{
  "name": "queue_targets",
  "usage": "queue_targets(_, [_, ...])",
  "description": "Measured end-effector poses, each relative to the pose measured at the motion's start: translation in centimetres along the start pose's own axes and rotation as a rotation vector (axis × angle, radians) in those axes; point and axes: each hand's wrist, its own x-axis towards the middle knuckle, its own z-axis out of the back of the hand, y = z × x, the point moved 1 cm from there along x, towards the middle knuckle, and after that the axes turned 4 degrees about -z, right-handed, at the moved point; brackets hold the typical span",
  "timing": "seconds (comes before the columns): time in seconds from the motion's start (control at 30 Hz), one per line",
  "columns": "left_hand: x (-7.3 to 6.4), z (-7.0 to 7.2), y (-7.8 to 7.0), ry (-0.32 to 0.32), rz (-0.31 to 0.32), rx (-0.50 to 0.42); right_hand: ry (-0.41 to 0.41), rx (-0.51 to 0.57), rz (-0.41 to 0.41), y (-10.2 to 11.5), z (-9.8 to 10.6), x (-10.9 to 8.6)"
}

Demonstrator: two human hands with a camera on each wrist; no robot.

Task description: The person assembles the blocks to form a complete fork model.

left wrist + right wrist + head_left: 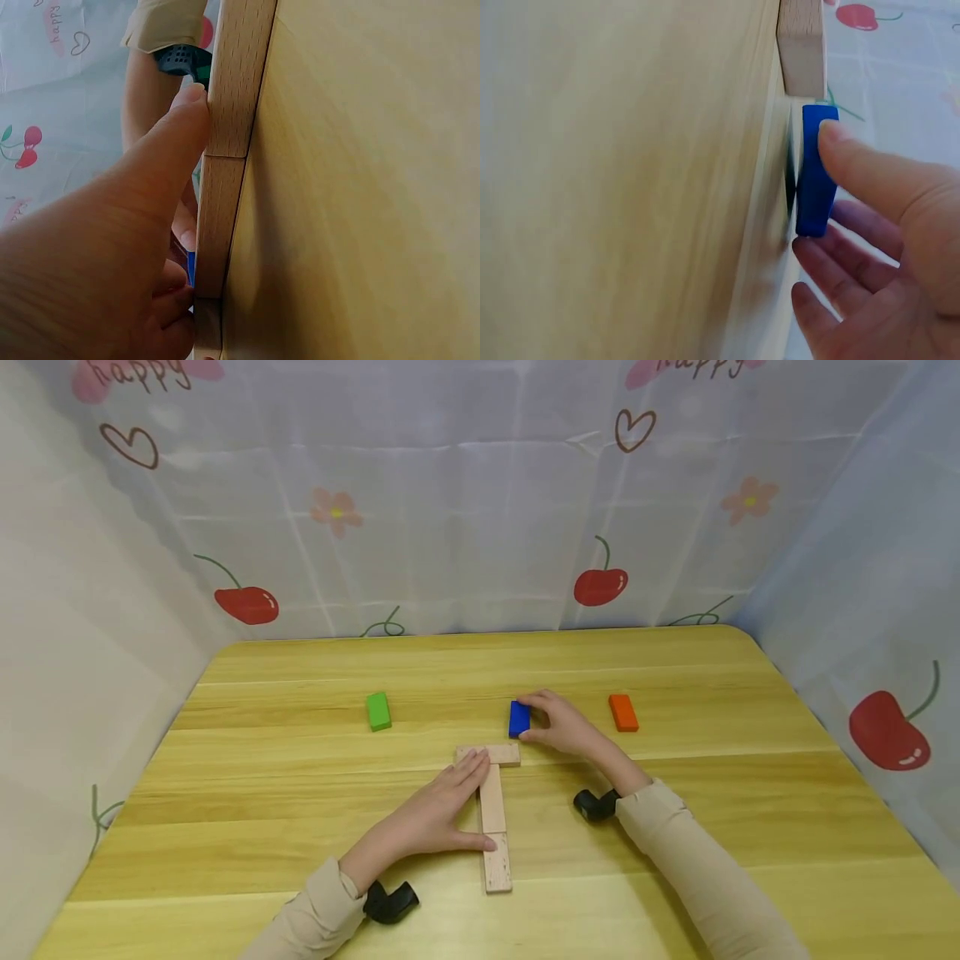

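Several plain wooden blocks form a T on the table: a crosswise block at the far end, with a row of blocks running toward me. My left hand rests on them, its fairly straight fingers on the crossbar's junction and its thumb on the nearest wooden block. The left wrist view shows that thumb against the wood. Just beyond the crossbar's right end, my right hand pinches a blue block between thumb and fingers. A dark shadow shows beside the blue block in the right wrist view.
A green block lies at the back left of the table, and an orange block lies right of my right hand. Black devices are worn at both wrists. A patterned curtain hangs behind the table.
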Motion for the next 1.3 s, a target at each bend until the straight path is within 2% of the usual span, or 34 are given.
queue_targets(0.27, [0.0,-0.1,0.2,0.001,0.005,-0.003,0.004,-0.03,-0.008,0.5,-0.2,-0.3])
queue_targets(0.93, [-0.2,0.1,0.2,0.004,0.016,-0.022,0.012,-0.021,0.006,0.5,-0.3,-1.2])
queue_targets(1.1, [-0.1,-0.1,0.2,0.005,0.015,-0.022,0.001,0.035,0.027,-1.0,1.2,-1.9])
queue_targets(1.3, [-0.1,-0.3,0.2,0.0,0.006,-0.016,-0.065,0.033,0.034,-3.8,4.6,-3.3])
